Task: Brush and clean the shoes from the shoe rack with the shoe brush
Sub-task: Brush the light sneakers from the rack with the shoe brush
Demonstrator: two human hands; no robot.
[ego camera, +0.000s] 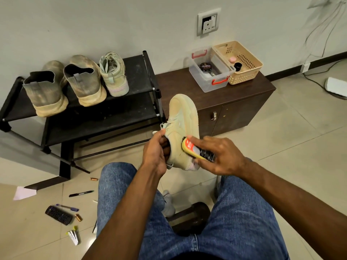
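Gripped at its collar by the left hand (155, 149), fingers tucked inside the opening, a pale sneaker (183, 126) is held above the person's knees with its toe pointing away and its sole turned right. Right hand (219, 156) is closed around a yellow brush (197, 150), whose bristles press against the sneaker's side near the heel. On the black rack (139, 72) to the left stand the matching sneaker (114, 76) and two dusty grey shoes (63, 85), heels toward the camera. Right of the rack, a brown cabinet (234, 102) carries a clear box (210, 72) holding a polish tin (206, 67), touching a beige basket (242, 62). Pens (81, 193) lie on the floor tiles.
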